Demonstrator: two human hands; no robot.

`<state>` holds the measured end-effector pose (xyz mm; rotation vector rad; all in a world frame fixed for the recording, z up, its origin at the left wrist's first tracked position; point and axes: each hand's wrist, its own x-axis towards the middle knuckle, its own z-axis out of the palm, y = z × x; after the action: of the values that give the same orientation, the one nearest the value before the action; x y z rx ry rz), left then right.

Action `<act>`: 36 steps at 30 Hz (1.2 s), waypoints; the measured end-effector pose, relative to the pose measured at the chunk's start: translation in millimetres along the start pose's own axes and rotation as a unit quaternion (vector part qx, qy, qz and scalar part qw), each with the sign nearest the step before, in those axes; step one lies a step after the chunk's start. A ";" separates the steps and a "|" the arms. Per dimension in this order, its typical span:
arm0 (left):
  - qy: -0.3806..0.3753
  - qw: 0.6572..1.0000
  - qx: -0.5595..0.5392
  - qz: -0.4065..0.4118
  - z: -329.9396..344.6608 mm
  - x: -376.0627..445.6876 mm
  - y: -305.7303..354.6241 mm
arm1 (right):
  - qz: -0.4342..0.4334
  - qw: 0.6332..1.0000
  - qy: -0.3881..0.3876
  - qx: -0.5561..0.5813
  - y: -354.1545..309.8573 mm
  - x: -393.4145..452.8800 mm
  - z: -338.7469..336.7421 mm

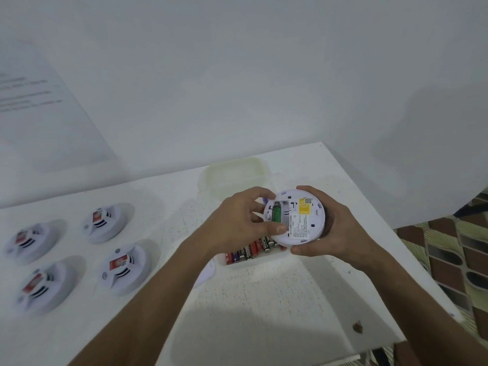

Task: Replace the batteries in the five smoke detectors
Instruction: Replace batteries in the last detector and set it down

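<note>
The right hand (pixel 327 228) grips the detector (pixel 294 217) by its rim, up over the battery box (pixel 253 253). The left hand (pixel 243 223) curls at its edge. It looks light, hard and smooth, so hold the rim.

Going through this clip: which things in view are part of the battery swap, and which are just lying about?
Part of the job:
held detector, in both hands
green battery in its compartment
tray of batteries
four detectors on the table's left

Lying about:
clear lid
printed sheet
brown speck
</note>
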<state>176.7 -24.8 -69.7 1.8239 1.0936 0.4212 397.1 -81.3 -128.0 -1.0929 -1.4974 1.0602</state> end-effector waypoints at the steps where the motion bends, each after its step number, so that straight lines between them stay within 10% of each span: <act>1: -0.002 1.000 -0.004 -0.002 0.4 -0.5 -0.1 | 0.000 1.000 -0.002 0.004 -0.6 -0.3 0.5; 18: 0.064 0.994 -0.091 -0.012 9.7 29.4 -14.5 | 0.010 1.000 0.009 0.017 3.9 -4.5 -12.3; 23: 0.164 0.979 0.104 -0.055 -5.0 77.1 -34.5 | 0.041 0.999 0.014 0.020 12.1 -17.4 -28.4; 36: 0.011 0.980 0.159 -0.117 6.4 133.7 -53.9 | 0.092 0.995 0.036 0.006 18.4 -30.9 -46.5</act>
<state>226.5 90.7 -140.3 1.9350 1.4372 0.1313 449.3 -102.5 -144.7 -1.2655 -1.3524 1.1413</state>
